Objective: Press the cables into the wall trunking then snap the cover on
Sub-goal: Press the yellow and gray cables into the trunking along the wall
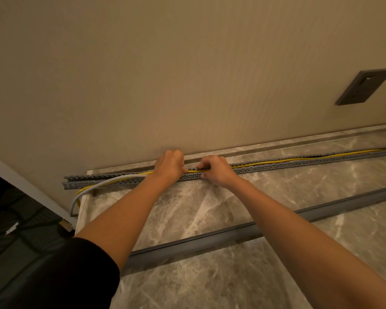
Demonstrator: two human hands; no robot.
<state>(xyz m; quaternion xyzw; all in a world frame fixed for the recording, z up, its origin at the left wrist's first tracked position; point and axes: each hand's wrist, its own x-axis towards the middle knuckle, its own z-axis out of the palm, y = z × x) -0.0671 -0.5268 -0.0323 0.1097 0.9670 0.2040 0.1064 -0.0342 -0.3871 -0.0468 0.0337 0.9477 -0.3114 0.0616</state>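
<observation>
Your grey trunking cover [243,233] lies loose on the marble surface [210,204]. Left hand [168,167] and right hand [216,170] both curled, pinching the yellow cable [276,162] into the slotted trunking [299,166].

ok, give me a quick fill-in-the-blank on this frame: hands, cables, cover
1. Both hands, left hand and right hand, rest on the slotted ____.
2. The cable running right from the hands is ____.
3. The cover lies on the marble surface, ____ fitted.
4. The grey cable leaves the trunking at its ____ end.

Missing words: trunking; yellow; not yet; left
</observation>
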